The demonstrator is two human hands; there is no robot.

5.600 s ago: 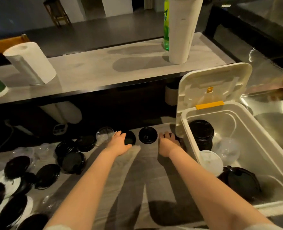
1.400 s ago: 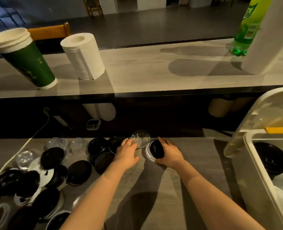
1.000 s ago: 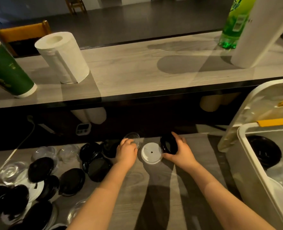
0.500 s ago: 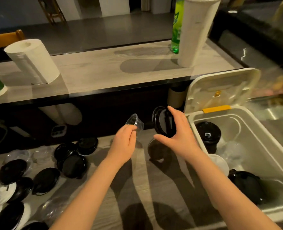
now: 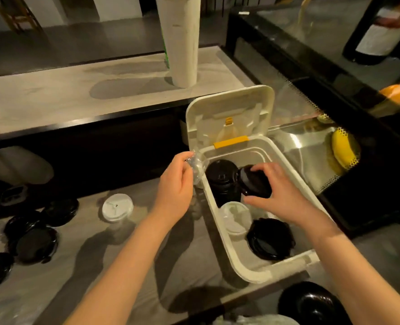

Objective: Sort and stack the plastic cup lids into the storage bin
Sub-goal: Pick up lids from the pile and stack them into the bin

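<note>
Far left, on the grey counter (image 5: 105, 273): loose black lids (image 5: 35, 242) in an untidy cluster, some overlapping. Just right of them, one white lid (image 5: 117, 207) lying flat, on its own.

Left hand (image 5: 175, 186): raised at the bin's far left corner, thumb and fingers pinched narrow on a small clear lid (image 5: 196, 166). The lid is tilted on edge, above the rim.

Storage bin (image 5: 255, 274): white, its hinged cover (image 5: 229, 113) standing open at the back, with a yellow latch. Inside, at the far left, a stack of black lids (image 5: 221, 178). Nearer, a pale lid stack (image 5: 235, 218). Beside that, a larger black lid (image 5: 270, 239) lying flat on the floor of the bin.

Right hand (image 5: 281, 193): over the bin's interior, fingers curled round a black lid (image 5: 253, 181) held tilted, right beside the black stack and touching or nearly touching it; cannot tell which.

Upper shelf behind: tall white column of stacked cups (image 5: 180, 41). Far right, on a steel surface: a banana (image 5: 342, 151), and further back a dark bottle (image 5: 377, 31).
</note>
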